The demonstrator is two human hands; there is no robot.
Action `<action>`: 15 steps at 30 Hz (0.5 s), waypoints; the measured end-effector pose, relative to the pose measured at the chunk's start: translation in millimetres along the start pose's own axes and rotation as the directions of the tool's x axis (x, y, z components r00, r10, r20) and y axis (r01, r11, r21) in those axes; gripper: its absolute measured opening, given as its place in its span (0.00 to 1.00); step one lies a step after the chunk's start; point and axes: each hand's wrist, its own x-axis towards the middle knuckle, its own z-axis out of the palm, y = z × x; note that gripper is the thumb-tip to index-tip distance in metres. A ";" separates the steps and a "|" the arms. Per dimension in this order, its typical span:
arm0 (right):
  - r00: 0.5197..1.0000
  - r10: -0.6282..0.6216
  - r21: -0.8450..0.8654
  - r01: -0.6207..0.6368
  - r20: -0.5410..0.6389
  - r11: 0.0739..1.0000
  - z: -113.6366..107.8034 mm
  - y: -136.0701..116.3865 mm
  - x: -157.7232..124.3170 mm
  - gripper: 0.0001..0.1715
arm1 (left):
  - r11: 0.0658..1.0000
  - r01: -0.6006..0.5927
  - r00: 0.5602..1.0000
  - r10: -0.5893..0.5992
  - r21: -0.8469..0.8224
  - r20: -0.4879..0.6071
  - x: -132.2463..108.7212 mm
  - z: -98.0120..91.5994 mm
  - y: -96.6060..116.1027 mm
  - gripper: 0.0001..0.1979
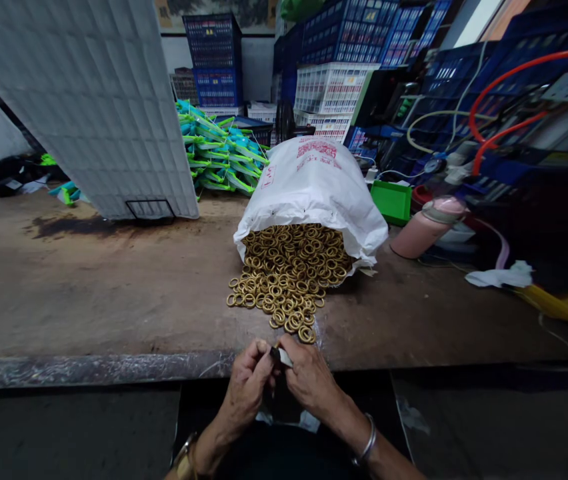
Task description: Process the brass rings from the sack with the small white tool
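Observation:
My left hand and my right hand meet just in front of the table's near edge, both with bent, pinching fingers. Between their fingertips is a small black-and-white piece, its kind too small to make out. The white end lies against my right thumb; the black end reaches my left fingertips. Just beyond my hands, many brass-coloured rings spill over the tabletop. They come from the mouth of a white woven sack lying on its side, with red print on top. My lower fingers are partly hidden.
A tall white pleated panel stands on the wooden table at left. Behind it is a pile of green-and-blue items. At right are a green tray, a pink bottle and orange tubing. Stacked crates stand behind.

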 end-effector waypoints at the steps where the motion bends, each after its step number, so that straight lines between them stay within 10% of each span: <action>1: 1.000 0.008 -0.012 -0.008 0.003 1.000 0.0 -1.0 -0.4 0.14 | 1.000 -0.008 1.000 0.008 0.020 -0.002 -0.2 -0.5 0.2 0.16; 10: 0.955 0.222 -0.272 -0.271 -0.196 0.923 -14.1 39.8 -3.8 0.16 | 0.998 0.018 0.985 -0.008 -0.058 0.172 -18.3 5.9 7.4 0.13; 15: 0.944 0.168 -0.167 -0.221 -0.284 0.961 -19.8 57.4 -8.6 0.09 | 0.955 0.159 0.979 -0.119 -0.249 0.168 -10.0 10.4 3.4 0.14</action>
